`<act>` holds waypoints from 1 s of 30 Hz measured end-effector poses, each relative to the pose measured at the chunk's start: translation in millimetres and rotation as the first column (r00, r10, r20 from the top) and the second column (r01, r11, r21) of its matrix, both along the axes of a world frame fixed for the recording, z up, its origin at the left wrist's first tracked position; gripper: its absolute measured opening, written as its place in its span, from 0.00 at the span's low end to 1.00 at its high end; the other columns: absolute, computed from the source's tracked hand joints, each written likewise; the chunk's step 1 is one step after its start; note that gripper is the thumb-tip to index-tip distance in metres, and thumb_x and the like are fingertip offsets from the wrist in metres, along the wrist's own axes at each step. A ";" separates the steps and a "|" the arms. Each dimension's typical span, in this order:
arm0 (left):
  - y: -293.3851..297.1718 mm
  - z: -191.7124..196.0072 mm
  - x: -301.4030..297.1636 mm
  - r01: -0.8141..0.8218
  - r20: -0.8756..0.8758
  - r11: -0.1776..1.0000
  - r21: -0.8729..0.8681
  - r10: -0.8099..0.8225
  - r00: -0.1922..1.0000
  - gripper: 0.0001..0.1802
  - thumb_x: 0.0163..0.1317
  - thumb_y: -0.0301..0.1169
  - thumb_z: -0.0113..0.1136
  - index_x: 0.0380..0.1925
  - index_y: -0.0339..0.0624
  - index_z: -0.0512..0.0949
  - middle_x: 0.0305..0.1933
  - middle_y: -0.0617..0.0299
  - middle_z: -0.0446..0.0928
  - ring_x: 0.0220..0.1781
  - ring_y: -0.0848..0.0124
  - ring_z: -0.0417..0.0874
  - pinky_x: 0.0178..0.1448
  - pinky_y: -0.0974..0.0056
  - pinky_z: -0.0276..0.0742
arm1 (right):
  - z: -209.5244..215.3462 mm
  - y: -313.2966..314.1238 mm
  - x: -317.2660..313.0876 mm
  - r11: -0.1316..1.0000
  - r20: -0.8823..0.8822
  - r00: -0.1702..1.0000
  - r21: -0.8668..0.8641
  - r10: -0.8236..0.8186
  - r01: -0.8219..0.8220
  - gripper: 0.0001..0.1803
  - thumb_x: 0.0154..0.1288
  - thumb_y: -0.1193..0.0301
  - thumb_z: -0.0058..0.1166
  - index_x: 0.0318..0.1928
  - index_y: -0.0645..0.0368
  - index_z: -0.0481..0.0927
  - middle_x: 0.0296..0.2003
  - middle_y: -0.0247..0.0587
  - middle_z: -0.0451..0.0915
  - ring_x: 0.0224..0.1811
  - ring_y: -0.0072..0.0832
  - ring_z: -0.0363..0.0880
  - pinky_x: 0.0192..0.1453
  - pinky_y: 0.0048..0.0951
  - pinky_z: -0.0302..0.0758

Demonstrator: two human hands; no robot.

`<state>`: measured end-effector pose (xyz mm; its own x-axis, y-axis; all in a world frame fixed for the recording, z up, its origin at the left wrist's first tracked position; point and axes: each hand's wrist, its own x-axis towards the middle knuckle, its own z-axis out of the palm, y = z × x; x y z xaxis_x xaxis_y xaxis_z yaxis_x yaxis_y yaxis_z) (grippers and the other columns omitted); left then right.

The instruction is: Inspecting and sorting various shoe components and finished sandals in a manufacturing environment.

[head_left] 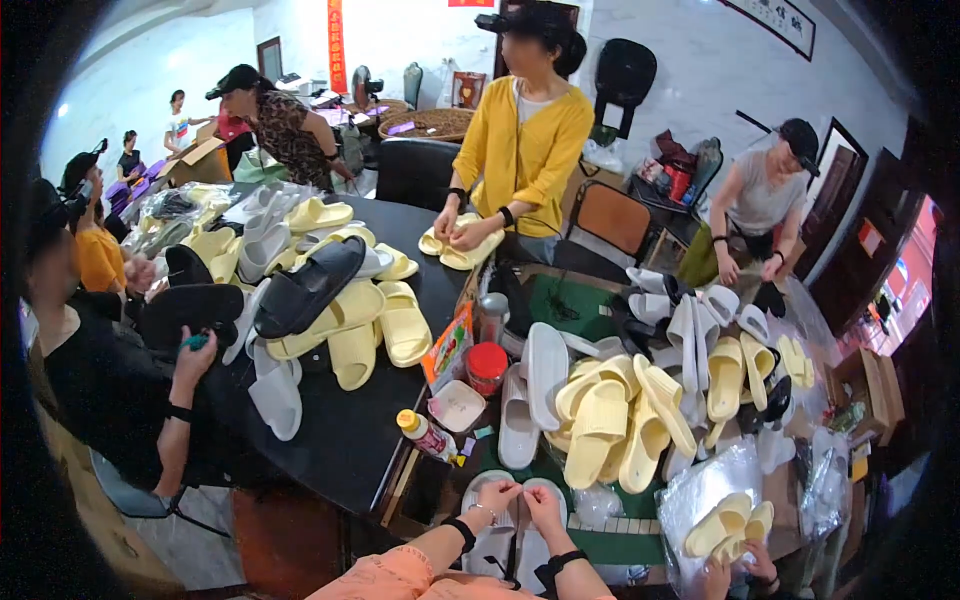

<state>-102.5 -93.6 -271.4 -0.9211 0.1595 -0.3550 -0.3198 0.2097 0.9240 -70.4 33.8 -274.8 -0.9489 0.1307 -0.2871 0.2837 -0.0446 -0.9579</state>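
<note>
My left hand (pixel 497 496) and my right hand (pixel 545 506) meet at the bottom middle, fingertips pinched together on the far ends of a pair of white slippers (pixel 492 545). The pair lies flat, side by side, on the table edge in front of me. What the fingertips pinch between them is too small to tell. Both wrists wear black bands. Just beyond my hands lies a heap of pale yellow slippers (pixel 610 425) with a single white slipper (pixel 517 425) beside it.
A small bottle (pixel 424 434), a red-lidded jar (pixel 487 366) and a white dish (pixel 456 405) stand left of the heap. The black table (pixel 345 440) carries yellow, white and black slippers. A co-worker's hands (pixel 738 568) hold bagged yellow slippers (pixel 728 525). Several people work around the tables.
</note>
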 end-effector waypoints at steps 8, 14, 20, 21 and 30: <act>17.7 -11.1 2.2 0.140 -0.137 0.986 -0.086 -0.151 0.979 0.16 0.49 0.41 0.54 0.31 0.41 0.77 0.30 0.57 0.77 0.32 0.70 0.77 0.37 0.67 0.70 | -34.3 27.6 8.0 1.000 -0.042 0.999 0.022 -0.019 0.020 0.02 0.52 0.79 0.47 0.28 0.59 0.69 0.23 0.31 0.70 0.27 0.17 0.67 0.32 0.17 0.66; 13.0 -13.3 -1.6 0.076 -0.055 0.997 -0.020 -0.077 0.996 0.14 0.49 0.40 0.55 0.29 0.41 0.77 0.29 0.59 0.77 0.31 0.70 0.76 0.38 0.68 0.70 | -33.5 19.8 0.2 1.000 -0.047 0.999 0.001 0.002 -0.002 0.02 0.54 0.79 0.45 0.27 0.60 0.68 0.23 0.30 0.70 0.25 0.15 0.66 0.30 0.15 0.65; 15.2 -19.6 -3.9 0.084 -0.024 0.996 -0.037 -0.085 0.996 0.13 0.49 0.39 0.55 0.29 0.41 0.77 0.30 0.58 0.77 0.32 0.70 0.76 0.40 0.68 0.70 | -35.8 21.7 4.9 0.995 0.045 0.998 0.090 0.046 -0.050 0.15 0.59 0.60 0.43 0.38 0.59 0.72 0.31 0.40 0.74 0.31 0.31 0.71 0.36 0.29 0.69; 15.6 -16.7 -3.3 0.082 -0.003 0.996 -0.021 -0.082 0.997 0.13 0.49 0.39 0.55 0.29 0.41 0.77 0.30 0.58 0.77 0.33 0.70 0.76 0.41 0.68 0.70 | -35.3 21.4 5.5 0.994 0.044 0.999 0.105 0.026 -0.030 0.16 0.58 0.59 0.45 0.36 0.59 0.72 0.31 0.44 0.74 0.31 0.34 0.71 0.36 0.29 0.69; 16.1 -10.0 -0.7 0.027 0.029 0.999 0.039 -0.028 0.999 0.12 0.51 0.38 0.54 0.27 0.41 0.76 0.20 0.66 0.74 0.19 0.80 0.71 0.24 0.73 0.67 | -14.9 9.8 3.2 0.995 0.001 0.999 -0.093 -0.047 0.047 0.03 0.55 0.79 0.44 0.27 0.59 0.66 0.21 0.28 0.68 0.23 0.13 0.64 0.28 0.13 0.63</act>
<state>-103.2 -77.6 -281.4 -0.9053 0.1991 -0.3753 -0.3418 0.1834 0.9217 -67.1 43.6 -289.7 -0.9428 0.1481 -0.2986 0.2776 -0.1466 -0.9494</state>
